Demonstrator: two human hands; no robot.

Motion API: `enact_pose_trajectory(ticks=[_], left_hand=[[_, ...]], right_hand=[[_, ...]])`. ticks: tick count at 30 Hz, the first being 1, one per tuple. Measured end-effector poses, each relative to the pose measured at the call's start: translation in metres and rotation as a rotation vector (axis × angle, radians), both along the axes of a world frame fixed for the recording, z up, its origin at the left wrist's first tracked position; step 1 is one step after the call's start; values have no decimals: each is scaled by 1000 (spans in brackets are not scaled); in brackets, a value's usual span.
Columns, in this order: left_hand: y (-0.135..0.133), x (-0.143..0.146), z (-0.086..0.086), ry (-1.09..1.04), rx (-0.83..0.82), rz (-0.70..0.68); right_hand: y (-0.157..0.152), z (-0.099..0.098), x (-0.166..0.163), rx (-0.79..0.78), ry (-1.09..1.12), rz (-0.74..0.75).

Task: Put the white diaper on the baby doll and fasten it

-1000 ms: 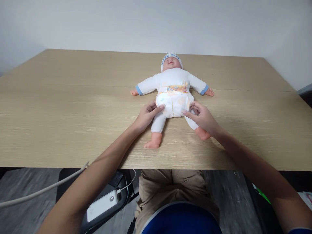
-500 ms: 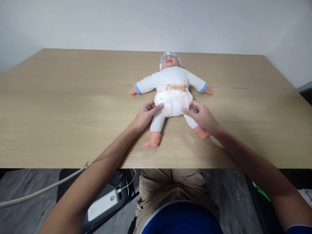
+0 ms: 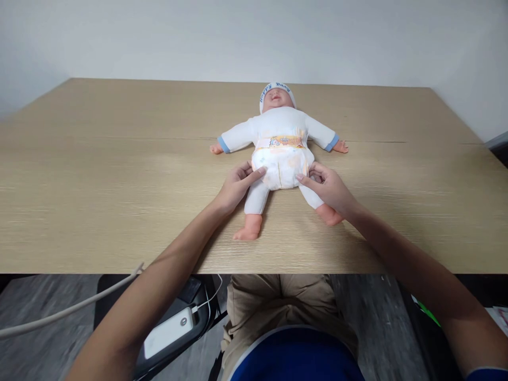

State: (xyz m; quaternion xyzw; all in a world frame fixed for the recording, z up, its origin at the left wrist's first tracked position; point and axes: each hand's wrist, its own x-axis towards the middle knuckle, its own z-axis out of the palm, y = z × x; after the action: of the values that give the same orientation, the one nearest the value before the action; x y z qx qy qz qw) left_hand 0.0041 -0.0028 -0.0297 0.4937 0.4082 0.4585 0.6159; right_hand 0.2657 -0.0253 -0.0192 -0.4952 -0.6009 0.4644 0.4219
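Note:
A baby doll [image 3: 280,119] in a white suit with blue cuffs and a lettered cap lies on its back, feet toward me. Around its hips and belly is a white diaper [image 3: 281,164] with an orange printed waist strip. My left hand [image 3: 240,182] pinches the diaper's leg edge on the left side, thumb on top and fingers curled behind. On the opposite side, my right hand [image 3: 325,185] grips the other leg edge the same way, over the doll's leg. The fingertips beneath the diaper are partly hidden.
The doll lies on a wide wooden table [image 3: 119,185] that meets a pale wall [image 3: 238,42]. Below the front edge, a white power bank [image 3: 169,330] with a cable rests on a black seat. A thick pale cable [image 3: 71,307] runs at the lower left.

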Motion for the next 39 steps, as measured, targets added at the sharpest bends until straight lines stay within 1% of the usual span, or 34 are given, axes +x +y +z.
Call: enact_pose_trajectory(ticks=[9, 21, 30, 36, 39], left_hand=[[-3, 2, 4, 9, 2, 3], [-3, 2, 4, 15, 3, 10], [-1, 0, 3, 2, -10, 2], [0, -2, 2, 10, -17, 14], [0, -2, 3, -6, -7, 20]], right_hand=[[1, -2, 3, 19, -37, 2], [0, -1, 3, 20, -49, 8], [1, 0, 2, -4, -6, -3], [3, 0, 4, -12, 45, 34], [2, -1, 6, 4, 29, 34]])
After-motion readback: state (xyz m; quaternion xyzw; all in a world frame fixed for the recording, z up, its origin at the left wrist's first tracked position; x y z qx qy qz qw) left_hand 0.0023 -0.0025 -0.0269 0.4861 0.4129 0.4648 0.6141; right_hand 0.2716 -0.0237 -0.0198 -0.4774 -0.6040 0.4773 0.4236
